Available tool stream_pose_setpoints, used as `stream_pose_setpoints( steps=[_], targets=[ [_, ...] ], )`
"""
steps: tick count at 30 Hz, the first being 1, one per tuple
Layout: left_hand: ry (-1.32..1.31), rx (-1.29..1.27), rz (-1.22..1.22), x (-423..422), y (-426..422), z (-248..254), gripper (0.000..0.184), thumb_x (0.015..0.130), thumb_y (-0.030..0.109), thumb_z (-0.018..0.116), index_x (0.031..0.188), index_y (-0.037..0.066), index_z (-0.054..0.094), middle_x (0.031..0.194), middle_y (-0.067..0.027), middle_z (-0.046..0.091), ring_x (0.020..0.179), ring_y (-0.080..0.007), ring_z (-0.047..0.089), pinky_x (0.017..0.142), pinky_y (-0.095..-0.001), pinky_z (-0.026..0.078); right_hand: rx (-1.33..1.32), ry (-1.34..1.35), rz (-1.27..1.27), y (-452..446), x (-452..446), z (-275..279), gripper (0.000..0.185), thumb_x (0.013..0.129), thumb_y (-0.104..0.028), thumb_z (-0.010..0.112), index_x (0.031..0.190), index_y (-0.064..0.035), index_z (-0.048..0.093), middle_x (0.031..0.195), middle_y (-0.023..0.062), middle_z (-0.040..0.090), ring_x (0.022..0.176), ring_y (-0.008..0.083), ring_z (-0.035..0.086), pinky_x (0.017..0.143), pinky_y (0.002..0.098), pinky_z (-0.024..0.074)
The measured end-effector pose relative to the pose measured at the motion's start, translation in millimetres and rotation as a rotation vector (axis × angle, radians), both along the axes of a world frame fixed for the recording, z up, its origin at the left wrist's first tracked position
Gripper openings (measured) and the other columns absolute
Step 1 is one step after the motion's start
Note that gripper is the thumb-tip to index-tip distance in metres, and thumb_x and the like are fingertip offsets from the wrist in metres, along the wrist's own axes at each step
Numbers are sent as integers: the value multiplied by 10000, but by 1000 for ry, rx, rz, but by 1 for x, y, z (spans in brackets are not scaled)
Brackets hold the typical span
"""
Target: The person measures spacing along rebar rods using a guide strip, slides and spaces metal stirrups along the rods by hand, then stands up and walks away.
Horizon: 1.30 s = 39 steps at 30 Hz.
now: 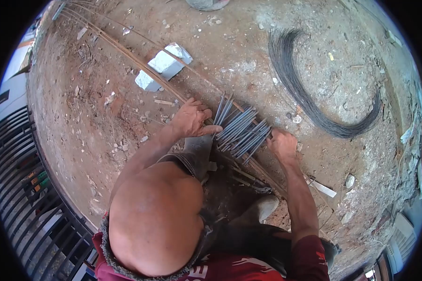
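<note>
Left hand [191,119] and right hand [283,144], fingers curled, grip unclear, apparently steady metal bars [239,129] across long rods [122,48].

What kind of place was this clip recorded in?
Likely a small building site or work yard: bare, rubble-strewn ground, long rusty rods propped on a white block, and a bundle of dark wire.

Two bare forearms reach forward, hands apart. The left hand [192,120] lies back up, fingers bent downward, its thumb [214,129] stretched toward the right hand [283,143], whose fingers curl inward, tips partly hidden, above a nearly straight wrist [289,161].
</note>
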<state>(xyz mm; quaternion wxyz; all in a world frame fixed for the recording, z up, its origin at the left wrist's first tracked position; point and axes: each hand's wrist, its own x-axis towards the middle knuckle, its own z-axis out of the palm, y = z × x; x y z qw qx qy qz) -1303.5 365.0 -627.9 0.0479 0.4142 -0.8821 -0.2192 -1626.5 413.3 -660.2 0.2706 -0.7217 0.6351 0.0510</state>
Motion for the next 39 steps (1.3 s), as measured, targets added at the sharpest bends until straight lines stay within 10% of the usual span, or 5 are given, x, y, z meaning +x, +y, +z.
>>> stream_pose_setpoints(
  steps=[13, 17, 23, 39],
  targets=[
    [-40, 39, -28, 27, -16, 2, 604, 815, 636, 541, 727, 48, 649, 709, -107, 606, 775, -280, 573, 779, -388, 400, 531, -336, -183, -105, 0, 54, 368, 718, -360, 757, 707, -8, 648, 730, 184, 648, 742, 361, 637, 726, 427, 508],
    [-236, -32, 6, 69, -49, -1, 666, 803, 689, 499, 737, 44, 652, 724, -123, 611, 728, -277, 562, 778, -387, 390, -258, -191, 232, -156, 160, 34, 410, 775, -423, 699, 801, -15, 664, 814, 212, 671, 748, 360, 659, 682, 448, 508],
    [-234, -41, 41, 70, -51, -12, 698, 827, 673, 466, 491, 69, 565, 451, -109, 488, 548, -295, 504, 731, -373, 367, -55, -249, 240, -178, 240, -9, 276, 844, -303, 608, 765, -41, 645, 734, 206, 658, 722, 395, 654, 673, 480, 510],
    [-79, -41, 190, 65, -41, -4, 498, 848, 498, 592, 588, 75, 629, 579, -70, 542, 655, -239, 492, 711, -366, 374, -245, -333, 216, -199, 224, -40, 247, 850, -230, 527, 752, -36, 644, 693, 212, 644, 656, 387, 651, 618, 493, 516]
  ],
)
